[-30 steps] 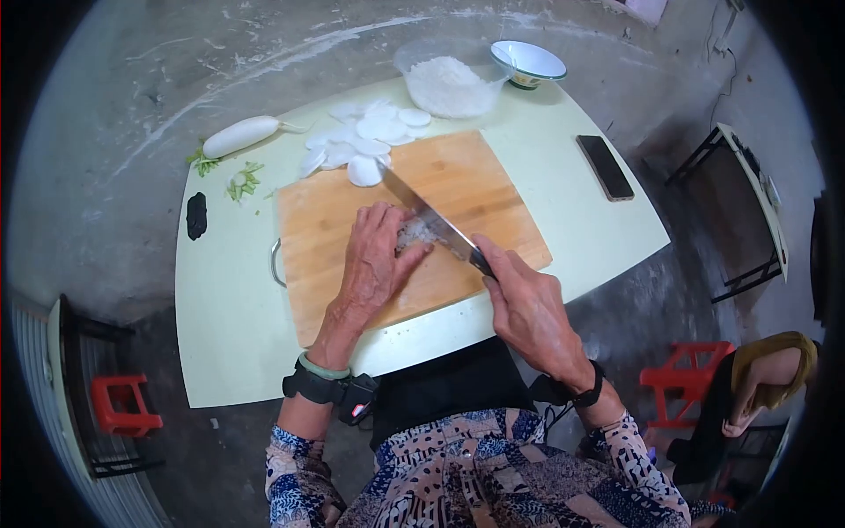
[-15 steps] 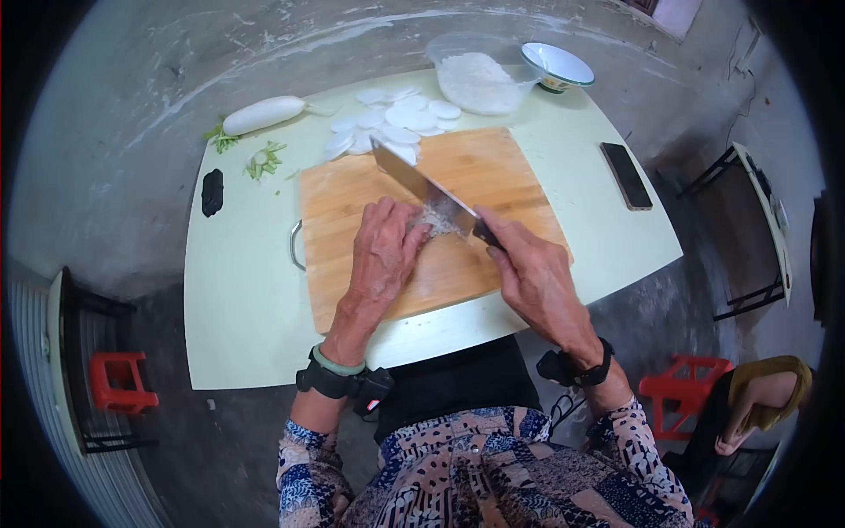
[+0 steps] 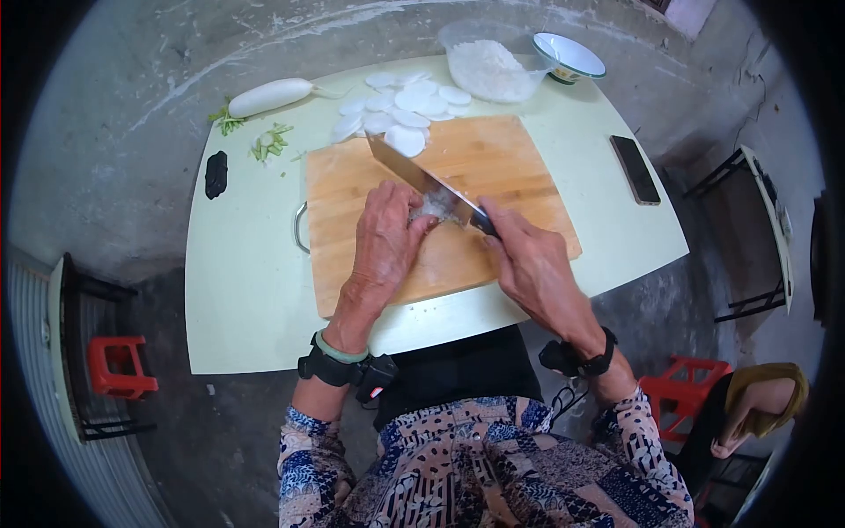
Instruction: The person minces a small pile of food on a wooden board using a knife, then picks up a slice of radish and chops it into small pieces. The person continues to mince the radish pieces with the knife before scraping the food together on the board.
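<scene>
My right hand [image 3: 539, 264] is closed round the dark handle of a cleaver [image 3: 409, 172], whose broad blade slants up and left over a wooden cutting board [image 3: 493, 163]. Under and beside the blade lies a small pile of finely cut white radish [image 3: 435, 208]. My left hand [image 3: 385, 233] presses on the near left side of that pile with curled fingers, the thumb close to the blade. Round radish slices [image 3: 414, 99] are spread beyond the board's far edge, one lying partly on the board.
A whole white radish [image 3: 271, 96] and cut green tops [image 3: 269, 141] lie far left, near a black case [image 3: 216, 174]. Far right stand a clear bowl [image 3: 493, 75] of white shreds and an enamel bowl [image 3: 570, 60]. A phone [image 3: 635, 172] lies right. Another person [image 3: 757, 409] is behind, near a red stool [image 3: 685, 387].
The view has shifted slightly, so the table sits a little higher. The cleaver stays over the cut radish with its blade tilted slightly differently; both hands keep their grip.
</scene>
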`<control>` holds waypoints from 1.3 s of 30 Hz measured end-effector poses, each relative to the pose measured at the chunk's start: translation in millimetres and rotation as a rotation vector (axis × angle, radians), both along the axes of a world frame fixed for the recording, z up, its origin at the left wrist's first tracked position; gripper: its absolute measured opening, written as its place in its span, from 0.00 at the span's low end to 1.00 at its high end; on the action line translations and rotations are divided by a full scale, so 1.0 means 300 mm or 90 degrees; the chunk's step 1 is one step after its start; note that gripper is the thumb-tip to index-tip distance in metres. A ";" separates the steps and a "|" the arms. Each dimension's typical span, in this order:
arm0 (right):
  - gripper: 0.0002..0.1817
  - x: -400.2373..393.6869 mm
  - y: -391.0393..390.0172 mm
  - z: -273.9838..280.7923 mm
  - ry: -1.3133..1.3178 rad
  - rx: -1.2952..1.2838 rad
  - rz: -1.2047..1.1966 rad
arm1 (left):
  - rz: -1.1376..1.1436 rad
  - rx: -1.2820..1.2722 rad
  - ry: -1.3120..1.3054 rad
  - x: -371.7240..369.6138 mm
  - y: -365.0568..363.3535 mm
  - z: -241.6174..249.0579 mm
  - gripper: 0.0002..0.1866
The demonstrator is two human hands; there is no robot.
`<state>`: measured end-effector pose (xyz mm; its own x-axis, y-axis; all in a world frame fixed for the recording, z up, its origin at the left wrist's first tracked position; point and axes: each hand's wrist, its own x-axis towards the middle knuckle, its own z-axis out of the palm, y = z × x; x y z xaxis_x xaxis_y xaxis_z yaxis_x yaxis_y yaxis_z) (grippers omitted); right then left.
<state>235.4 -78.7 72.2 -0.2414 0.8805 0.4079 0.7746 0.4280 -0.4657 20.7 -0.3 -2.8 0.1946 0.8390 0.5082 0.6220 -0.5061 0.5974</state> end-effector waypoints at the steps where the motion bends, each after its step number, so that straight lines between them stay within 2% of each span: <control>1: 0.27 0.005 0.007 -0.011 -0.020 -0.021 0.005 | -0.007 0.007 0.010 -0.003 0.002 -0.006 0.16; 11: 0.27 0.010 0.022 -0.033 -0.025 -0.008 0.024 | 0.007 -0.029 0.014 -0.027 0.003 0.004 0.15; 13: 0.27 -0.002 0.005 0.002 -0.020 -0.017 0.020 | -0.024 -0.114 -0.076 -0.030 0.000 0.010 0.16; 16: 0.28 -0.012 -0.004 -0.010 -0.004 -0.008 0.030 | -0.014 -0.187 -0.068 -0.032 -0.003 0.041 0.13; 17: 0.28 -0.014 0.007 -0.018 0.005 0.015 0.049 | -0.015 -0.177 -0.068 -0.034 0.003 0.043 0.13; 19: 0.28 -0.018 0.021 -0.030 -0.014 0.001 0.043 | 0.015 -0.086 0.049 -0.049 -0.001 0.045 0.10; 22: 0.29 -0.013 0.016 -0.013 -0.049 -0.039 0.027 | 0.002 -0.129 -0.024 -0.053 -0.004 0.030 0.08; 24: 0.28 -0.013 0.017 -0.001 -0.029 0.022 0.023 | -0.018 -0.126 -0.036 -0.060 0.004 0.029 0.10; 28: 0.27 -0.011 0.010 -0.025 -0.059 -0.078 -0.035 | -0.041 -0.215 -0.069 -0.064 -0.027 0.051 0.14; 31: 0.24 0.003 0.037 -0.018 -0.018 0.024 0.017 | -0.054 -0.114 -0.025 -0.052 -0.002 0.038 0.14; 32: 0.24 0.001 0.033 -0.014 -0.018 0.019 0.018 | -0.053 -0.119 -0.025 -0.046 0.001 0.026 0.14; 34: 0.24 0.001 0.020 0.002 -0.043 -0.013 -0.030 | -0.063 -0.018 0.002 -0.021 -0.004 0.014 0.12; 39: 0.25 0.003 0.033 0.015 -0.041 0.012 -0.021 | -0.039 -0.025 -0.027 0.018 -0.009 0.010 0.10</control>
